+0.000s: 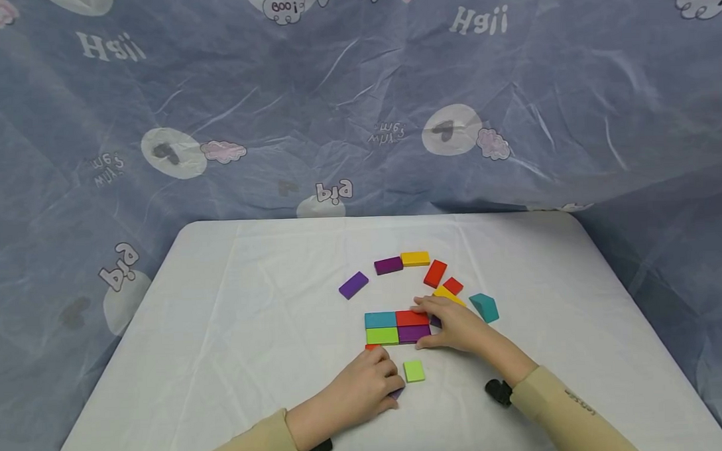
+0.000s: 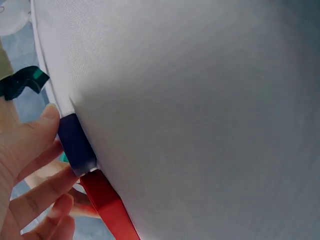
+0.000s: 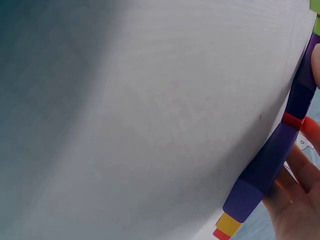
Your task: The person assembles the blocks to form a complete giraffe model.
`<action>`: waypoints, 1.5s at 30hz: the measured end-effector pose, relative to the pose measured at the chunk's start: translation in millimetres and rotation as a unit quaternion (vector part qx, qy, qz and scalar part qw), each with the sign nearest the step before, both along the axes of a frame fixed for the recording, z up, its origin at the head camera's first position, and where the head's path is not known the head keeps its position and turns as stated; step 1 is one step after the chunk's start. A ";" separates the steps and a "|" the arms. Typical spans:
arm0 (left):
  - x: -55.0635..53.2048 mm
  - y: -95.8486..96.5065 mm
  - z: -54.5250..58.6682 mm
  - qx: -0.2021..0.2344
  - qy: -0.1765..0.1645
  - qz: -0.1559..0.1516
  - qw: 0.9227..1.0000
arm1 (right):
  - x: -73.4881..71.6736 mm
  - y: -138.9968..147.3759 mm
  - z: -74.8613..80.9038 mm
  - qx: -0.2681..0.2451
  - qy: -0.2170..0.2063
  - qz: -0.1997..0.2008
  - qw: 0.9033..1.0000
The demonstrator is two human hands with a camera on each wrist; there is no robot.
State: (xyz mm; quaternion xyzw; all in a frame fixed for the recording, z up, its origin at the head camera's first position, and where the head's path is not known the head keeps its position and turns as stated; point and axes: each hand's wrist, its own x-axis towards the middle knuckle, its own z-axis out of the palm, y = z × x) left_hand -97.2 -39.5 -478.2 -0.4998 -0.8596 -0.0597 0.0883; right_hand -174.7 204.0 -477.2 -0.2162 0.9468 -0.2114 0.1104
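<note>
In the head view, my left hand [image 1: 366, 384] pinches a purple block [image 1: 397, 393] low over the table, near a red block [image 1: 372, 347] mostly hidden behind its fingers. The left wrist view shows the purple block [image 2: 77, 145] between thumb and fingers, its end against the red block [image 2: 110, 207]. My right hand [image 1: 454, 324] rests at the right end of a flat group of blocks, thumb by the purple one [image 1: 414, 334] and fingertips by the red one [image 1: 412, 318]. Left of these lie a teal block [image 1: 379, 320] and a lime-green block [image 1: 381, 336].
A lime-green square [image 1: 414, 371] lies between the hands. Farther back are purple blocks [image 1: 354, 285], yellow blocks [image 1: 415, 259] and red blocks [image 1: 436, 274], loosely curved around the group. A teal block [image 1: 485, 307] stands right of the right hand. The white table [image 1: 251, 322] meets a patterned curtain [image 1: 333, 120].
</note>
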 end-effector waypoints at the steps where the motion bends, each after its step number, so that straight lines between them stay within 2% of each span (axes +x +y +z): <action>1: 0.6 -0.3 0.2 0.000 -0.001 -0.004 1.000 | -0.1 -0.2 -0.1 0.000 -0.001 -0.001 1.000; 8: 6.6 -4.7 -0.6 -0.002 0.002 -0.025 1.000 | -0.7 -2.1 -1.4 0.001 0.000 0.006 1.000; 13: 10.7 -11.9 -3.3 -0.002 -0.027 -0.021 0.999 | -0.7 -3.5 -0.6 -0.001 -0.007 0.005 1.000; 20: 12.8 -23.4 -4.2 0.024 -0.073 0.020 0.997 | -0.7 -3.6 -0.9 0.004 -0.013 -0.001 1.000; 26: 11.5 -23.7 -3.8 0.030 -0.111 0.049 0.992 | 1.6 0.7 0.2 0.007 -0.008 0.001 1.000; 36: 6.2 -25.7 -5.7 0.043 -0.113 0.083 0.989 | -2.1 -0.1 1.4 0.011 -0.009 0.002 1.000; 45: 3.6 -26.0 -5.5 0.057 -0.132 0.091 0.985 | -4.5 0.2 -0.8 0.015 -0.009 -0.001 1.000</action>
